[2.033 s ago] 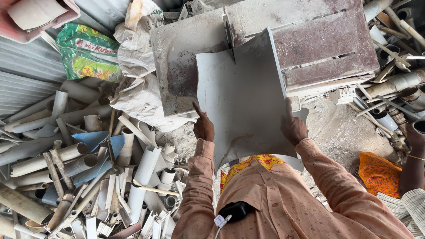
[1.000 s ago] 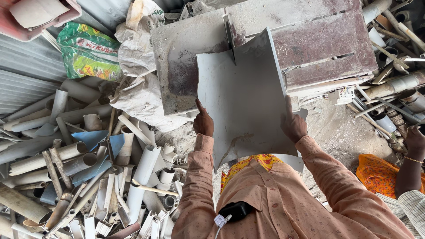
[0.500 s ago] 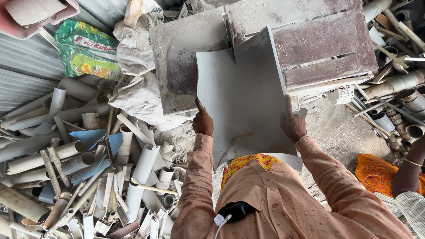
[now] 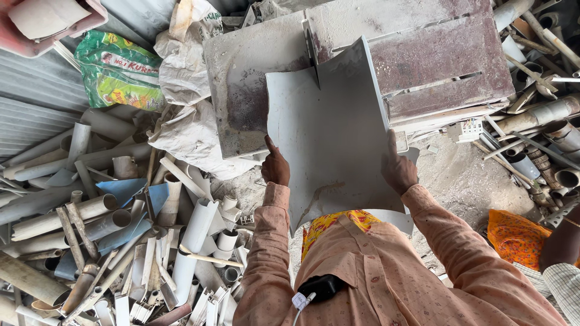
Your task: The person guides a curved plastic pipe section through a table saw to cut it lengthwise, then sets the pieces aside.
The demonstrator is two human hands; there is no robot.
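A large curved grey plastic sheet point(image 4: 329, 136) lies across a dusty table saw point(image 4: 254, 72), its far edge meeting the upright saw blade point(image 4: 312, 51). My left hand point(image 4: 276, 166) grips the sheet's near left edge. My right hand point(image 4: 397, 169) grips its right edge. Both arms wear peach sleeves. The sheet's near end curls down over my chest.
A heap of cut grey and white pipes point(image 4: 109, 241) fills the floor at left, with a blue sheet piece among them. White sacks point(image 4: 187, 121) and a green printed bag point(image 4: 118, 72) lie by the saw. More pipes point(image 4: 544, 121) lie at right, where another person's arm point(image 4: 562, 247) shows.
The sheet has slid a little further onto the blade, and my hands have moved forward with it. The other person's arm at right has shifted lower.
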